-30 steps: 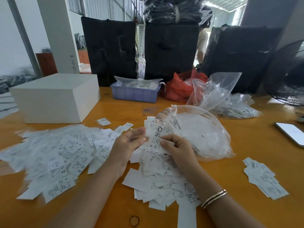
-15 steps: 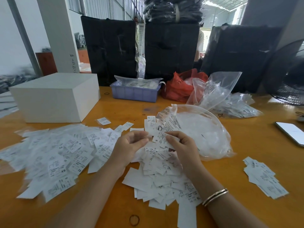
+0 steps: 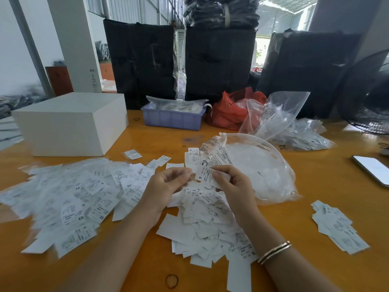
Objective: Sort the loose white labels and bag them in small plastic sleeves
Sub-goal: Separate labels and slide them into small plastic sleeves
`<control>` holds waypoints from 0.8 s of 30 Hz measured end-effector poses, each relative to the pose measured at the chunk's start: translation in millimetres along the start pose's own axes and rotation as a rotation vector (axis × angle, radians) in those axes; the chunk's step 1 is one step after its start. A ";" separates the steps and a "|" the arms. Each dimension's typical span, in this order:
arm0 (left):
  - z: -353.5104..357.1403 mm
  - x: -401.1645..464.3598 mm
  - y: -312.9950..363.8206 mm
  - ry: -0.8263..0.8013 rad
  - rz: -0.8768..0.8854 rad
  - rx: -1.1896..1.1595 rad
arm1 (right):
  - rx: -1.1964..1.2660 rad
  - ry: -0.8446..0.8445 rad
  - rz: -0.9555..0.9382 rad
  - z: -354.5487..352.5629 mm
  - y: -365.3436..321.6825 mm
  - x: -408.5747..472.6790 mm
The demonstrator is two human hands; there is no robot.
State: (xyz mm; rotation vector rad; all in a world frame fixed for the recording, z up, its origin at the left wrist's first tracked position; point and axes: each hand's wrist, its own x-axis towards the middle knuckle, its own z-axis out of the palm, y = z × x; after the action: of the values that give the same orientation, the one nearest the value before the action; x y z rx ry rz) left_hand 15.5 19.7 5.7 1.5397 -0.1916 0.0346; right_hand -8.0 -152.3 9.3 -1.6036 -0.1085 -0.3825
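**Hands over the label heap**

Here both hands meet above the middle pile. The right hand [image 3: 233, 184] pinches a white label marked S [image 3: 203, 175] between thumb and fingers, holding it tilted just above the heap. The left hand [image 3: 168, 184] has its fingers curled inward with the fingertips close to the edge of that same label; whether it grips anything cannot be told. A gold bangle [image 3: 274, 252] sits on the right wrist.

Under the hands lies the middle pile of loose labels [image 3: 202, 224], overlapping at all angles. To the left spreads a wider pile of labels [image 3: 69, 199], several printed XS or S. A smaller stack [image 3: 336, 226] lies well apart on the right.

Just beyond the right hand a large clear plastic bag [image 3: 259, 167] lies open-mouthed on the orange table [image 3: 315, 182], with printed labels at its mouth. Further back sit a second clear bag [image 3: 275, 114], a heap of small plastic sleeves [image 3: 303, 135], a red bag [image 3: 229, 110] and a purple tray [image 3: 173, 119]. A white box [image 3: 69, 123] stands at the left, a phone [image 3: 372, 168] lies at the right edge, and a rubber band [image 3: 172, 281] rests near the front.
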 end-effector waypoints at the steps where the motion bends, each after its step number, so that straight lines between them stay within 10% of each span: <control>1: 0.2 -0.1 0.5 -0.003 -0.007 -0.014 | -0.033 -0.007 -0.020 0.3 0.4 -0.4; 24: 0.9 -3.0 2.4 -0.009 -0.064 -0.036 | 0.036 -0.001 -0.093 2.1 -0.7 -1.5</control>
State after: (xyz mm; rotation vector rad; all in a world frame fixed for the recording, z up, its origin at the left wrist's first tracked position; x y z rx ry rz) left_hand 12.2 19.2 7.7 1.5095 -0.1493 -0.0261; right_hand -9.3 -149.9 9.4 -1.5671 -0.1905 -0.4497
